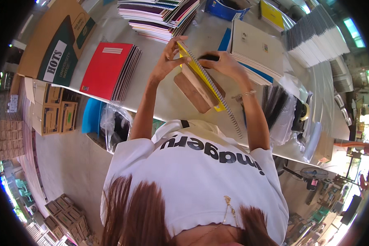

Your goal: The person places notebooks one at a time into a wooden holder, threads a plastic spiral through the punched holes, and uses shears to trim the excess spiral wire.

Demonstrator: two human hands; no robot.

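Observation:
A yellow spiral notebook [208, 84] stands tilted on its edge at the middle of the table. My left hand [170, 61] grips its far end, thumb on one side and fingers on the other. A metal spiral coil [229, 115] runs along the notebook's upper edge, and its loose tail sticks out past the near end. My right hand [225, 64] is closed beside the coil near the far end, around something dark that I cannot make out. Beneath the notebook lies a wooden block [190, 95].
A stack of red notebooks [106, 71] lies to the left, near a cardboard box [53, 41]. Stacked notebooks [162, 20] stand at the back. White-covered notebooks [256, 49] lie right of my right hand. Black coils [274, 104] in plastic lie at the right.

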